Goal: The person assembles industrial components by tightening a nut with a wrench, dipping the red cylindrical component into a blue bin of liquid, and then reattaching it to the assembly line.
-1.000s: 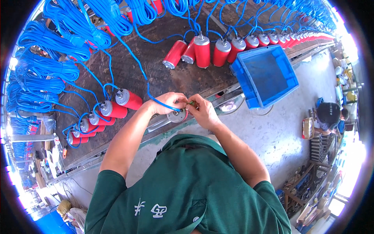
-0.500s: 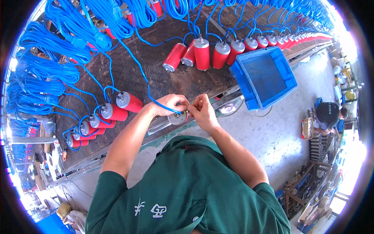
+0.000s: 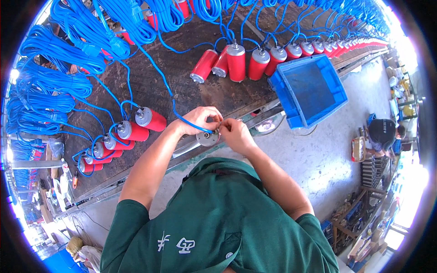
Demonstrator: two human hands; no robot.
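Observation:
A cylinder's round silver end cap (image 3: 207, 139) faces up at the bench's near edge, just in front of me. A blue cable (image 3: 166, 88) comes down across my left hand (image 3: 199, 121) to this cap. The left fingers are curled and pinched above the cap's far side. Close against them, my right hand (image 3: 236, 136) is also pinched at the cap's right edge. Whatever sits between the fingertips is too small and covered to make out. The cylinder's body below the cap is mostly hidden.
Red cylinders (image 3: 258, 64) with silver caps line the dark bench (image 3: 159, 63), more lying at left (image 3: 133, 131). Coiled blue cables (image 3: 63, 50) heap along the far and left sides. A blue bin (image 3: 309, 91) overhangs the right edge. Another person (image 3: 383, 134) is at far right.
My right hand's raised fingers have folded down, and the hand has drawn slightly left toward the cap. The left hand has shifted only a little.

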